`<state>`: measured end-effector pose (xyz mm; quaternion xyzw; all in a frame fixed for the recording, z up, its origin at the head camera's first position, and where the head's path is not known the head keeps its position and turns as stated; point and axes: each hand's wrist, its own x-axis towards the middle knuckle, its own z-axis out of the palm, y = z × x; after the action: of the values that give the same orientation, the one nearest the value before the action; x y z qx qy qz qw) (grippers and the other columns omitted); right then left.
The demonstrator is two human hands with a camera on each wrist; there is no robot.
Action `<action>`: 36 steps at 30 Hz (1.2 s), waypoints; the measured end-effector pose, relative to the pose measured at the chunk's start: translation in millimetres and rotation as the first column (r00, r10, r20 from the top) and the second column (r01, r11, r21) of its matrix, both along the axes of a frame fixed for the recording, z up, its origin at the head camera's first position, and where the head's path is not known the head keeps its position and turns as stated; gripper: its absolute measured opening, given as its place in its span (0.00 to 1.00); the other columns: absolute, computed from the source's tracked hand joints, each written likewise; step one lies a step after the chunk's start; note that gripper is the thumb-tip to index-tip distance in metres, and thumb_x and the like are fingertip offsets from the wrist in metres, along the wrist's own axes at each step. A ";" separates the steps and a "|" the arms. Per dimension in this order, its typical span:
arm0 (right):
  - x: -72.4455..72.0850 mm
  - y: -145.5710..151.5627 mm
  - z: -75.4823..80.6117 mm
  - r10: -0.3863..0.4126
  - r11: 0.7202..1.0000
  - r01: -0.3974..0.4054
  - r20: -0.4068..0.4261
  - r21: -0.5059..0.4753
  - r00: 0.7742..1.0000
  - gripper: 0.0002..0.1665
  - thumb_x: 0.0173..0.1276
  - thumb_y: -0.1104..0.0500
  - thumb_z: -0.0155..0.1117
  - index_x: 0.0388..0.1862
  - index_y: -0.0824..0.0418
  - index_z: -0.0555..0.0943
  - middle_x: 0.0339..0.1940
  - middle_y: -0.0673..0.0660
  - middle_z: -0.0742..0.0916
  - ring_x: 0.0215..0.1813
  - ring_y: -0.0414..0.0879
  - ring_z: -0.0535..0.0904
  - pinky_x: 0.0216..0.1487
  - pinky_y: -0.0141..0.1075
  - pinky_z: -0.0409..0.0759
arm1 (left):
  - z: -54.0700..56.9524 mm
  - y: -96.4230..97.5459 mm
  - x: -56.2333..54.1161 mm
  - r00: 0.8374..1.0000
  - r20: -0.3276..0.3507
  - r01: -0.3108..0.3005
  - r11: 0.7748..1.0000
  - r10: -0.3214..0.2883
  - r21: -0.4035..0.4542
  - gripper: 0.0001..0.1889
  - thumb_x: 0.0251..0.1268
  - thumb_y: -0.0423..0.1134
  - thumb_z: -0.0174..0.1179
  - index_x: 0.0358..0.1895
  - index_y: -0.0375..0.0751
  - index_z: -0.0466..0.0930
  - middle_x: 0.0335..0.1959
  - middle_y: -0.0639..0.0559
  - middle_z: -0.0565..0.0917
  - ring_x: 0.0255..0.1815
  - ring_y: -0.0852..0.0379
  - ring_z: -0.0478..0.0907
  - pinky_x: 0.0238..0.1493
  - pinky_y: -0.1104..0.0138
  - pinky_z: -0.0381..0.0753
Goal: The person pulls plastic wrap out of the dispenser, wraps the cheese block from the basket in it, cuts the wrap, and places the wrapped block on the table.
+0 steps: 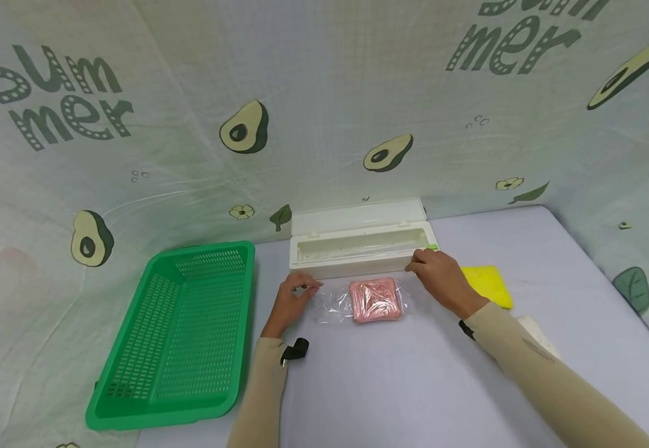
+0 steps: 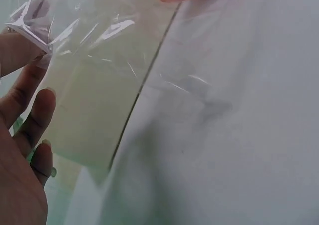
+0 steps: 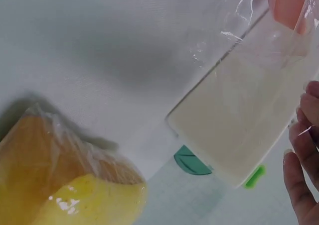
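A pink block (image 1: 376,300) lies in clear plastic film (image 1: 332,303) just in front of a long white box (image 1: 358,267). The film spreads out past the block on both sides. My left hand (image 1: 292,300) pinches the film's left end between thumb and forefinger, the other fingers loosely bent, as the left wrist view shows. At the box's front right corner, my right hand (image 1: 440,277) holds the film's right end with bent fingers. In the right wrist view the film (image 3: 237,31) stretches over the box's pale side, and that hand (image 3: 304,150) shows only in part.
The box's lid (image 1: 358,214) stands raised at the back. On the left is a green plastic basket (image 1: 242,323). Beside my right wrist lies a yellow block (image 1: 489,286) in clear film, and a white piece (image 1: 537,330) is partly hidden by my sleeve. A printed cloth (image 1: 313,93) hangs behind.
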<state>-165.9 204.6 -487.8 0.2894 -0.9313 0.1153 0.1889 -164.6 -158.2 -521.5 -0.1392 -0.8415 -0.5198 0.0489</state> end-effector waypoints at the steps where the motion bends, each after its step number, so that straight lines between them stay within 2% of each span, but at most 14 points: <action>1: 3.3 0.8 0.8 0.005 1.000 -0.005 0.010 0.020 1.000 0.15 0.54 0.74 0.82 0.40 0.63 0.91 0.38 0.57 0.86 0.40 0.52 0.85 0.44 0.44 0.87 | -0.7 -0.7 1.6 1.000 0.004 0.001 1.000 -0.001 -0.001 0.07 0.66 0.23 0.69 0.40 0.36 0.93 0.41 0.45 0.87 0.49 0.49 0.77 0.53 0.60 0.73; 6: 16.6 2.7 0.2 0.037 0.986 -0.037 0.005 0.165 0.999 0.16 0.51 0.71 0.85 0.39 0.62 0.92 0.37 0.56 0.85 0.40 0.50 0.81 0.44 0.41 0.83 | -8.3 -3.6 8.9 1.000 -0.009 0.005 0.999 -0.006 -0.051 0.10 0.62 0.18 0.67 0.38 0.34 0.93 0.42 0.45 0.82 0.51 0.46 0.74 0.59 0.52 0.66; 12: 28.1 -2.3 -2.9 0.047 0.940 -0.058 0.040 0.337 0.998 0.18 0.51 0.70 0.86 0.41 0.60 0.92 0.40 0.56 0.85 0.43 0.51 0.79 0.47 0.42 0.81 | -21.2 -3.9 16.1 0.997 -0.071 -0.023 0.979 0.009 -0.201 0.10 0.62 0.21 0.68 0.34 0.39 0.95 0.40 0.48 0.79 0.45 0.47 0.71 0.51 0.53 0.58; 14: 31.6 -4.1 -3.8 0.042 0.923 -0.063 0.064 0.379 0.997 0.19 0.52 0.69 0.85 0.44 0.60 0.91 0.43 0.57 0.86 0.46 0.52 0.80 0.49 0.42 0.82 | -22.4 -3.5 18.3 0.999 -0.049 -0.028 0.970 0.017 -0.242 0.09 0.64 0.24 0.69 0.36 0.41 0.95 0.41 0.48 0.79 0.44 0.48 0.70 0.49 0.54 0.58; 18: 37.9 -3.8 -7.5 0.044 0.913 -0.078 0.094 0.401 0.995 0.24 0.53 0.67 0.85 0.50 0.62 0.89 0.47 0.58 0.87 0.48 0.52 0.81 0.51 0.43 0.81 | -24.1 -5.4 21.7 1.000 0.028 0.004 0.961 0.004 -0.277 0.10 0.69 0.27 0.67 0.44 0.43 0.95 0.43 0.48 0.78 0.44 0.50 0.69 0.49 0.54 0.60; 22: 44.5 -0.9 -8.8 0.048 0.923 -0.093 0.129 0.373 0.991 0.26 0.55 0.68 0.84 0.55 0.65 0.88 0.48 0.58 0.87 0.50 0.53 0.81 0.52 0.44 0.82 | -25.7 -11.5 24.2 0.995 0.100 0.029 0.983 -0.011 -0.180 0.13 0.74 0.27 0.62 0.53 0.41 0.92 0.46 0.47 0.77 0.46 0.51 0.69 0.50 0.58 0.65; 25: 48.2 0.2 -4.3 0.016 0.941 -0.072 0.167 0.332 0.986 0.25 0.58 0.70 0.81 0.56 0.67 0.87 0.48 0.60 0.89 0.50 0.54 0.83 0.54 0.47 0.84 | -22.1 -14.2 25.5 0.991 0.132 -0.007 0.999 0.013 -0.042 0.18 0.73 0.23 0.59 0.59 0.39 0.89 0.50 0.43 0.78 0.48 0.48 0.73 0.51 0.61 0.70; 27: 50.4 0.6 1.6 -0.030 0.955 -0.023 0.175 0.295 0.984 0.25 0.59 0.72 0.80 0.57 0.69 0.86 0.48 0.62 0.90 0.50 0.56 0.85 0.55 0.49 0.85 | -17.5 -13.0 26.7 0.991 0.130 -0.050 0.998 0.045 0.036 0.22 0.70 0.20 0.57 0.62 0.38 0.87 0.53 0.42 0.79 0.49 0.45 0.75 0.51 0.61 0.71; 30: 51.8 -1.2 10.3 -0.097 0.974 0.066 0.141 0.215 0.985 0.25 0.60 0.71 0.79 0.58 0.70 0.86 0.47 0.63 0.90 0.48 0.58 0.86 0.54 0.51 0.86 | -8.5 -4.9 30.9 0.991 0.066 -0.127 0.986 0.120 0.112 0.26 0.65 0.17 0.56 0.63 0.37 0.86 0.55 0.41 0.80 0.53 0.44 0.75 0.53 0.59 0.69; 32: 52.3 -5.8 15.3 -0.103 0.988 0.087 0.120 0.130 0.987 0.25 0.62 0.69 0.79 0.59 0.69 0.85 0.49 0.63 0.90 0.49 0.59 0.87 0.53 0.52 0.86 | -0.2 6.0 35.8 0.986 -0.025 -0.161 0.978 0.166 0.133 0.25 0.63 0.17 0.57 0.61 0.37 0.86 0.56 0.41 0.80 0.56 0.42 0.74 0.57 0.56 0.68; 34: 52.8 -12.9 17.5 -0.067 0.996 0.061 0.108 0.059 0.992 0.27 0.64 0.65 0.79 0.62 0.68 0.84 0.54 0.64 0.89 0.53 0.59 0.86 0.55 0.53 0.85 | 7.8 20.5 41.0 0.973 -0.149 -0.162 0.982 0.175 0.098 0.22 0.63 0.19 0.60 0.59 0.36 0.87 0.56 0.41 0.81 0.58 0.41 0.73 0.60 0.51 0.67; 36: 53.8 -22.1 16.4 -0.002 1.000 0.001 0.113 0.009 0.994 0.31 0.67 0.61 0.78 0.67 0.67 0.81 0.61 0.64 0.87 0.58 0.60 0.85 0.59 0.55 0.83 | 14.5 36.8 46.5 0.955 -0.269 -0.134 0.991 0.124 -0.016 0.20 0.64 0.23 0.65 0.58 0.36 0.87 0.58 0.41 0.81 0.61 0.40 0.73 0.61 0.47 0.67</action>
<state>-112.1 182.6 -471.4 0.2825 -0.9413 0.1271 0.1345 -118.0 -121.3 -507.0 -0.1537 -0.8432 -0.4775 0.1935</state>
